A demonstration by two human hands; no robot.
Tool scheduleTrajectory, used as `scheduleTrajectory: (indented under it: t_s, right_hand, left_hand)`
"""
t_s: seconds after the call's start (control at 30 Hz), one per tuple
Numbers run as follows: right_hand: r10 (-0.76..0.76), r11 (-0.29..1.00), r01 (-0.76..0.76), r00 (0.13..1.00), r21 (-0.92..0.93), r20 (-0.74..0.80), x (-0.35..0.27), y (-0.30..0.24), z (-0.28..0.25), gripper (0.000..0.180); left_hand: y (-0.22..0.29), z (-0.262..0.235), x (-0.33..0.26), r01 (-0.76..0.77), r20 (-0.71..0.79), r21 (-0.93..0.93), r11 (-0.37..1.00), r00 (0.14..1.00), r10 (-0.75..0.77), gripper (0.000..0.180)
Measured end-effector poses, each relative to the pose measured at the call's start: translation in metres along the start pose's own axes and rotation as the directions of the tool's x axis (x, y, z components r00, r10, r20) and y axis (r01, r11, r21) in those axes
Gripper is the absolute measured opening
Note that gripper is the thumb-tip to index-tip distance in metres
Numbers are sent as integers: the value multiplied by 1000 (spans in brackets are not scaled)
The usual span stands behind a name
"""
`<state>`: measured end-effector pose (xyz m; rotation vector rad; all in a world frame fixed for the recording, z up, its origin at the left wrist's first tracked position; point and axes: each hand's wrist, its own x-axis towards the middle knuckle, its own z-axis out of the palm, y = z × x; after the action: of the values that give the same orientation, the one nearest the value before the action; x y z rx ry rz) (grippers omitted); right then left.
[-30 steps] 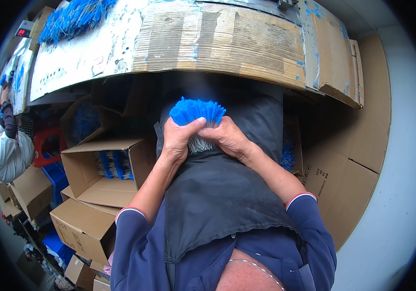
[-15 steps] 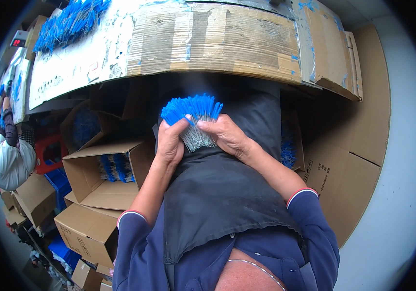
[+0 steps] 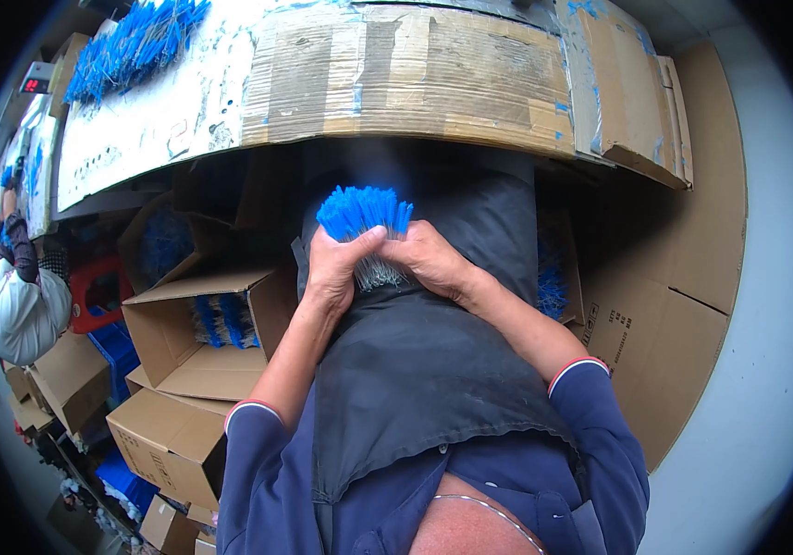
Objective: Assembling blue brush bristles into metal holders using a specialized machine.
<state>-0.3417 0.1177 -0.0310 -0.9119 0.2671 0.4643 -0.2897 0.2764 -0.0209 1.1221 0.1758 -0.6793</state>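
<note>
Here, left hand (image 3: 339,268) and right hand (image 3: 431,264) clasp a blue-tipped, pale-stemmed bundle of sticks (image 3: 365,227), fanned upward.

Both hands (image 3: 382,264) clasped — forearms raised.

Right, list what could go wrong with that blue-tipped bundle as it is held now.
1. The bundle of blue-tipped sticks is pinched only between the left hand and right hand over the dark apron; a loose grip could let thin sticks slide out onto the lap.
2. Strays could fall past the apron into the open cardboard box at the person's left, mixing with the sticks already inside.
3. The bundle sits under the cardboard-covered table edge; lifting it might knock the tips.
</note>
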Motion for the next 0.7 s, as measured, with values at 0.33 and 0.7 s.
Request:
scheduleTrajectory:
  t_s: [0.33,0.7]
  right_hand:
    - [36,992,-30,998,-122,44,-9,-4,-5,33]
    - [-72,986,91,988,140,-135,-3,3,1,26]
  left_hand:
    - [1,0,-1,26,-1,-91,996,1000,-26,47]
    - [-2,-5,2,-20,-7,-164,986,1000,19,41]
